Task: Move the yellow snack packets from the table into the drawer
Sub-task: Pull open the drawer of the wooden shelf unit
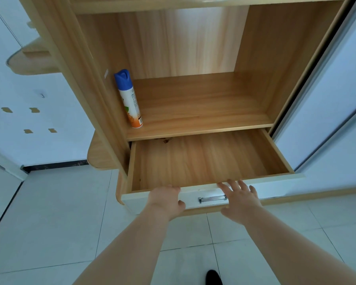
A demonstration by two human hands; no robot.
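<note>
Now | 1 drawer [203, 161] (out) | 1 can [130, 99] | left hand [165, 199] grips front | right hand [239, 199] splayed

One drawer [203, 159], one spray can [128, 97], two hands [167, 200] [240, 200]

Reaches forward and down with both bare forearms, sleeves nowhere in view, wrists roughly level and near each other. Grips the top edge of the white, flat-panel drawer front [275, 187] with the bare left hand [165, 199]: fingers hooked over the edge, tips hidden inside, thumb set against the outer face. Holds the bare right hand [240, 202] palm down, fingers straight and spread, fingertips at that same edge; contact there not determinable.
</note>
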